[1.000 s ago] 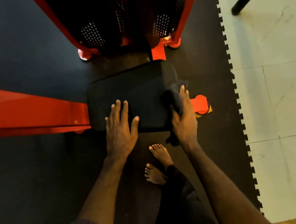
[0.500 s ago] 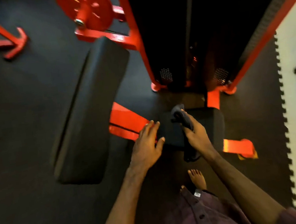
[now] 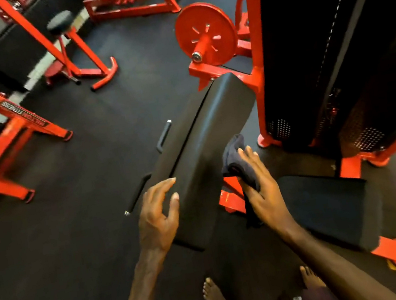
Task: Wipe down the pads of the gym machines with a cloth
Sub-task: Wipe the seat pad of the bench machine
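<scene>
Head view: Your right hand (image 3: 263, 191) grips a dark cloth (image 3: 234, 155), fingers curled round its bunched middle, with one end sticking up past the fingertips and the other hanging below the palm. The cloth sits at the right edge of the long back pad (image 3: 200, 154), which slopes up toward the red weight plate (image 3: 206, 34). Whether the cloth touches the pad cannot be told. Your left hand (image 3: 158, 215) holds nothing; its fingers are spread and relaxed, close to the pad's near left side. The low seat pad (image 3: 330, 209) lies to your right.

Step in hand, as judged: starting on the back pad. Next, press the cloth flat on the pad surface and sweep along its length, steadying the pad with your left hand.
</scene>
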